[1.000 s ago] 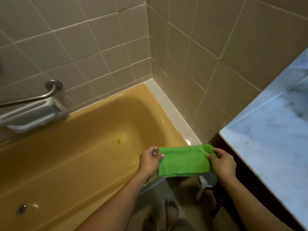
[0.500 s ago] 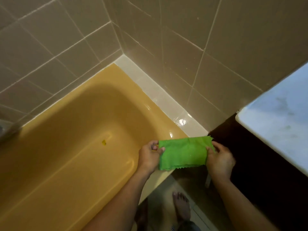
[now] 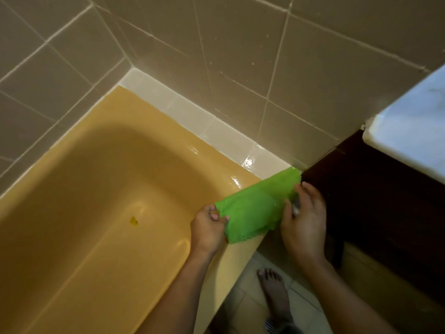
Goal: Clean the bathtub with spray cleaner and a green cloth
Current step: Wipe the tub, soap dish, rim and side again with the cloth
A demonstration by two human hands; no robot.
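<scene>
The green cloth (image 3: 257,208) was stretched between both hands over the near right corner of the yellow bathtub (image 3: 144,109). It hung just above the tub's rim, where the rim met the white tile ledge (image 3: 192,112). The left grip (image 3: 208,231) was closed on the cloth's lower left edge. Its fingers were curled and the edge was pinched against the thumb, over the tub's near rim. The right grip (image 3: 304,220) held the opposite edge just outside the tub's right end. The thumb lay on the fabric and the fingers were bent round behind it. The cloth sloped upward from left to right. Its far corner reached the end of the ledge, and its scalloped lower hem drooped over the tub's outer edge.

Inside the tub, a small dark-yellow speck (image 3: 133,221) lay on the basin floor, well to the left of the cloth. Beige wall tiles (image 3: 240,56) rose behind the tub on two sides and met at its far corner. Wet highlights showed on the ledge and the rim close to the cloth.

To the right of the tub stood a dark cabinet (image 3: 373,189) under a pale marble desk (image 3: 414,131). A bare foot (image 3: 274,290) rested on the tiled floor (image 3: 243,297) just outside the tub's near wall. Something small and silvery showed between the right fingers, too hidden to identify.
</scene>
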